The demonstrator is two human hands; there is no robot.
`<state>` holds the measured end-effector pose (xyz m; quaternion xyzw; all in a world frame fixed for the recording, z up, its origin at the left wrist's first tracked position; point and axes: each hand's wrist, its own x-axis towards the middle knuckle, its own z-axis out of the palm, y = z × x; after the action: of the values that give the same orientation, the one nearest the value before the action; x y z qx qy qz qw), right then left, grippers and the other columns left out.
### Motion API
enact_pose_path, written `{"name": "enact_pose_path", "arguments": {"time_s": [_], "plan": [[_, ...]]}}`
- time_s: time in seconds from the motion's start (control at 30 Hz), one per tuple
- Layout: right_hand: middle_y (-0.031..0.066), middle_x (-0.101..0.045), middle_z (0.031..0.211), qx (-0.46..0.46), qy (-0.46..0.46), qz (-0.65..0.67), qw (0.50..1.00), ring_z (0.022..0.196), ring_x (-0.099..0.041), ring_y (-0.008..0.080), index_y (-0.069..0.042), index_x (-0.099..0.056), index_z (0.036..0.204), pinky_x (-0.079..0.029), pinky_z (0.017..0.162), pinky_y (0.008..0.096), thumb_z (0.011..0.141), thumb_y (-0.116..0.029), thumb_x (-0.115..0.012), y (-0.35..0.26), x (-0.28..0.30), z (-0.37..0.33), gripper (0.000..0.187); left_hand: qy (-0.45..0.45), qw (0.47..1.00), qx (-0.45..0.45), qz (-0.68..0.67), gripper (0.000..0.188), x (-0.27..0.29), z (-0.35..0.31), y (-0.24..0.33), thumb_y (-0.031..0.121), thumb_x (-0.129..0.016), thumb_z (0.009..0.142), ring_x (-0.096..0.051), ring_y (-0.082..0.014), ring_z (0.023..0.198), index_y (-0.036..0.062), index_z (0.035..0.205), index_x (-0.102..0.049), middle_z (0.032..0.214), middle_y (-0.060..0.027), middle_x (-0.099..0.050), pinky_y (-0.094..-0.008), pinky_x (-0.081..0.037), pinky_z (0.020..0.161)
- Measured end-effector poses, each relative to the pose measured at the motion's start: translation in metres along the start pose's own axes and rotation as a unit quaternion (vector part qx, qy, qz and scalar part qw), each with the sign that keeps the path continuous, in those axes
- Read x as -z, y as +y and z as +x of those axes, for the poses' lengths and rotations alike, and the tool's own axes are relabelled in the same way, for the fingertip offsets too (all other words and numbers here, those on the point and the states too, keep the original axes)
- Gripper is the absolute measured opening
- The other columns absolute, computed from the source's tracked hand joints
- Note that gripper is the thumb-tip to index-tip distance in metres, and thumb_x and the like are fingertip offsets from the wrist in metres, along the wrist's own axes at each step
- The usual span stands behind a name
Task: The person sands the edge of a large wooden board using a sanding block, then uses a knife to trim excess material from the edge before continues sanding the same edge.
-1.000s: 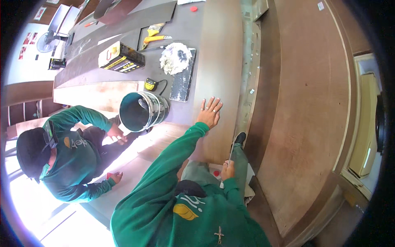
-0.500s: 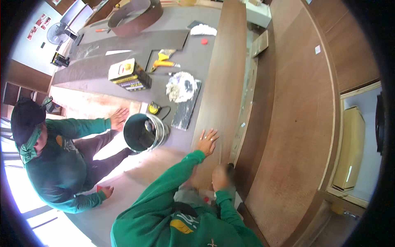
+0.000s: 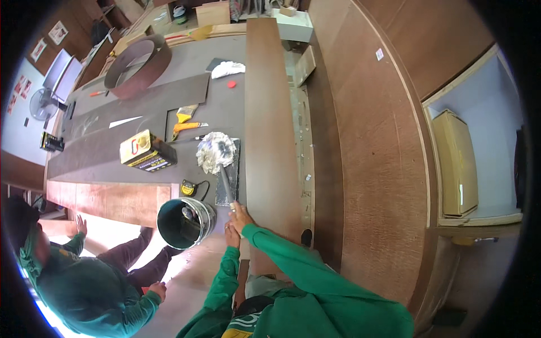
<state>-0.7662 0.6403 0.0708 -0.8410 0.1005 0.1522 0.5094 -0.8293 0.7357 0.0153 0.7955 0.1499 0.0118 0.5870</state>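
Note:
Over the near left edge of the long brown board (image 3: 269,112), my right hand (image 3: 241,218) is closed on the end of a long, flat grey tool, file-like in shape (image 3: 226,185). The tool points away from me, across a dark, dusty slab (image 3: 235,169) toward a crumpled, stained white rag (image 3: 216,151). My left hand (image 3: 231,234) is close against the right, its fingers curled; what they hold, if anything, is hidden.
Left of my hands stands an open bucket (image 3: 186,225), with a tape measure (image 3: 189,187), a rectangular can (image 3: 147,152), a yellow brush (image 3: 185,114) and a yellow-handled cutter (image 3: 189,127) beyond. A co-worker (image 3: 84,281) is at left. A tall wooden panel (image 3: 383,169) rises at right.
My left hand has left the board's surface, where it lay flat. My right hand has moved left from the board's right edge, and both hands are now together. The co-worker's far hand has shifted left.

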Motion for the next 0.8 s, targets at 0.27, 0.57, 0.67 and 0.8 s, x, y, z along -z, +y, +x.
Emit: {"name": "enact_pose_path", "arguments": {"time_s": [0.27,0.57,0.67,0.8], "plan": [[0.0201,-0.055,0.133,0.138,0.033,-0.062,0.988,0.124,-0.051,0.0387,-0.010,-0.049,0.140,-0.042,0.106,0.0481,0.092,-0.028,-0.059,-0.004,0.073,-0.020,0.052,-0.023,0.967,0.204,-0.150,0.043,0.024,0.001,-0.029,0.032,-0.064,0.097,-0.058,-0.0117,0.063,0.0019,0.123,-0.049,0.087,-0.0046,-0.062,-0.0254,-0.050,0.055],[0.0186,-0.057,0.121,-0.012,0.275,0.067,0.959,0.105,-0.060,0.0314,-0.004,-0.052,0.132,-0.050,0.092,0.0420,0.089,-0.020,-0.066,0.160,0.220,-0.008,0.048,0.095,0.978,0.116,0.143,0.039,-0.024,0.002,-0.017,0.028,-0.066,0.092,-0.065,-0.0214,0.082,-0.0001,0.119,-0.060,0.095,-0.0127,-0.067,-0.0347,-0.053,0.073],[0.0210,-0.058,0.129,-0.066,0.146,0.146,0.976,0.108,-0.062,0.0331,-0.004,-0.047,0.139,-0.048,0.096,0.0435,0.091,-0.030,-0.067,0.171,0.202,-0.010,0.058,0.155,0.967,0.112,0.167,0.042,0.011,-0.003,-0.035,0.025,-0.067,0.089,-0.065,-0.0280,0.091,-0.0015,0.120,-0.061,0.107,-0.0178,-0.067,-0.0394,-0.053,0.082],[0.0268,-0.051,0.140,-0.095,0.042,0.072,0.992,0.128,-0.051,0.0392,-0.005,-0.035,0.151,-0.042,0.106,0.0473,0.092,-0.039,-0.063,0.186,0.195,-0.028,0.074,0.169,0.951,0.120,0.229,0.045,-0.009,-0.031,-0.020,0.024,-0.066,0.089,-0.062,-0.0327,0.101,-0.0011,0.126,-0.058,0.119,-0.0215,-0.063,-0.0439,-0.051,0.090]]}}
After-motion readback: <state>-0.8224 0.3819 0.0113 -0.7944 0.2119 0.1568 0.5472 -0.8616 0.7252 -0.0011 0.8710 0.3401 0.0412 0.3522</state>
